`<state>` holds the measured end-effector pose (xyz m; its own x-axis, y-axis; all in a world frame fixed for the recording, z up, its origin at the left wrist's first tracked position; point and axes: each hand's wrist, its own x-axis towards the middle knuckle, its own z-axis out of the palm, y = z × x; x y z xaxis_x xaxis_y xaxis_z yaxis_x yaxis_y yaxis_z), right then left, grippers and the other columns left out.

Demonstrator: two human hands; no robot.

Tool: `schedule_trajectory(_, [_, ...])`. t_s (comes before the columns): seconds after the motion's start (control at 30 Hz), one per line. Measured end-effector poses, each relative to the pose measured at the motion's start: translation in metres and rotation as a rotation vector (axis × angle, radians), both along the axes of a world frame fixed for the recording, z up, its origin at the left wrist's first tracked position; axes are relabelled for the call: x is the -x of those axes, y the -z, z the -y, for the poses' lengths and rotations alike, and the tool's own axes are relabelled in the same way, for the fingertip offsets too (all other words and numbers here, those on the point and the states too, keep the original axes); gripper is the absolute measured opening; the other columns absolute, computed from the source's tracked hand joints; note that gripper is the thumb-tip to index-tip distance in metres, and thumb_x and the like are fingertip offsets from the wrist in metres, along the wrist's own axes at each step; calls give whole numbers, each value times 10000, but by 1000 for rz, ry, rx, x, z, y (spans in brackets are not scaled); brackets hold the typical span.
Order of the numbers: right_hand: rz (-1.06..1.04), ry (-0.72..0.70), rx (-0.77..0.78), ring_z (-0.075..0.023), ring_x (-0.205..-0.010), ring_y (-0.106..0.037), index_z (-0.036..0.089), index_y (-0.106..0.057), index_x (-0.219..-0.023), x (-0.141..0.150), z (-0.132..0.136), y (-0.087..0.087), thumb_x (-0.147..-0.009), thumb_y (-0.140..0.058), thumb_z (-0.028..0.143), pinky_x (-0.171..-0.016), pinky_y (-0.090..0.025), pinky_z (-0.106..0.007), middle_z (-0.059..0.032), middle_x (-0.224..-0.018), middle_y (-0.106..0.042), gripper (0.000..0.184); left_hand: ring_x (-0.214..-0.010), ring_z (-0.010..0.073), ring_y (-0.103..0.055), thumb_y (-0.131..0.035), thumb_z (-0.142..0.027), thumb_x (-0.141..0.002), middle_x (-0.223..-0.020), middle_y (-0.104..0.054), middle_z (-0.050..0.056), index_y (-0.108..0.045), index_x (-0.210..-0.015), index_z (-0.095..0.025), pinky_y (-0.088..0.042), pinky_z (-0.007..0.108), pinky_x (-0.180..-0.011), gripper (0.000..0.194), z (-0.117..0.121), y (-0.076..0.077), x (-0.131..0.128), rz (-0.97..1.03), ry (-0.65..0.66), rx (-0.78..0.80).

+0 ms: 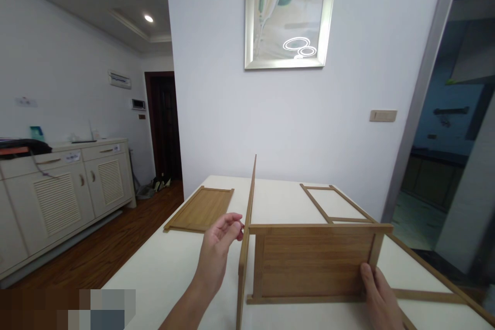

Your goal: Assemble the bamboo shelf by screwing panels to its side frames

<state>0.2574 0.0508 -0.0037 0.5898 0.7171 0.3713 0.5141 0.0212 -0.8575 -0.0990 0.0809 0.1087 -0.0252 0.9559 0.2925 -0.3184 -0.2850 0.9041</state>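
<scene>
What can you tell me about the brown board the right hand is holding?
The brown board looks like wood with fine grain. It has a flat middle, narrow side strips, a long top rail and a bottom rail. It's held upright above or on the white table; I can't tell which. The right hand grips its right side, thumb in front. Its left end is right by a thin upright piece, maybe touching.

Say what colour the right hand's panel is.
The panel is brown, as the head view shows.
</scene>
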Motion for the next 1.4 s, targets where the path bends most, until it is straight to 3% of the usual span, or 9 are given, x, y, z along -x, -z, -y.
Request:
schedule_trajectory(0.13, [5,-10,-23,-232,-713,-549,249,-444,-733,1,0,-2,-801,-393,736,-667,-419,-337,-4,-674,-585,494,-626,119,-443,-605,-484,-840,-635,-498,-21,-576,-692,-181,-369,226,-607,339,-1,0,-1,-129,2,19])
schedule_trajectory(0.23, [10,-3,-21,-231,-718,-547,248,-445,-728,1,0,-1,-799,-394,735,-670,-417,-334,-4,-669,-576,494,-577,113,-389,-568,-501,-858,-582,-425,-39,-483,-617,-191,-327,224,-560,402,-1,0,-1,-194,13,6])
schedule_trajectory(0.53, [-20,-14,-25,-244,-779,-535,255,-401,-739,1,-1,1,-779,-415,735,-689,-414,-329,2,-664,-530,481,-629,134,-444,-610,-472,-826,-648,-486,-23,-557,-709,-195,-362,235,-603,305,4,-6,-2,-263,-67,-107])
schedule_trajectory(0.7, [-24,-32,-29,-250,-790,-535,257,-403,-740,-1,-1,1,-767,-430,732,-698,-417,-331,-2,-666,-533,477,-774,182,-550,-655,-388,-795,-778,-606,28,-623,-799,-194,-407,254,-681,197,2,-4,-1,-240,-107,-140])
schedule_trajectory(0.87, [-24,-32,-21,-243,-771,-536,254,-423,-745,-1,0,0,-777,-430,715,-705,-420,-333,-6,-692,-560,462,-812,201,-579,-685,-292,-744,-795,-628,40,-648,-788,-189,-431,273,-724,118,4,-6,-2,-208,-126,-148])
schedule_trajectory(1.1, [-39,-42,-35,-253,-816,-546,252,-441,-771,0,0,-1,-762,-448,714,-723,-436,-335,-15,-731,-583,462,-703,163,-533,-639,-442,-788,-739,-604,15,-664,-805,-192,-422,253,-655,252,8,-13,-2,-157,-112,-33])
schedule_trajectory(1.23, [-32,-27,-17,-246,-780,-533,254,-426,-751,-1,0,0,-766,-433,718,-702,-427,-332,-5,-687,-556,465,-631,138,-464,-565,-538,-839,-640,-508,-15,-606,-707,-192,-367,232,-590,373,7,-11,-2,-223,-95,5])
schedule_trajectory(1.4, [-29,-32,-43,-235,-770,-531,251,-428,-750,0,0,1,-770,-443,712,-708,-426,-328,-3,-703,-564,461,-590,129,-440,-588,-566,-815,-600,-467,-28,-544,-643,-193,-350,226,-559,413,7,-9,-4,-207,-74,13])
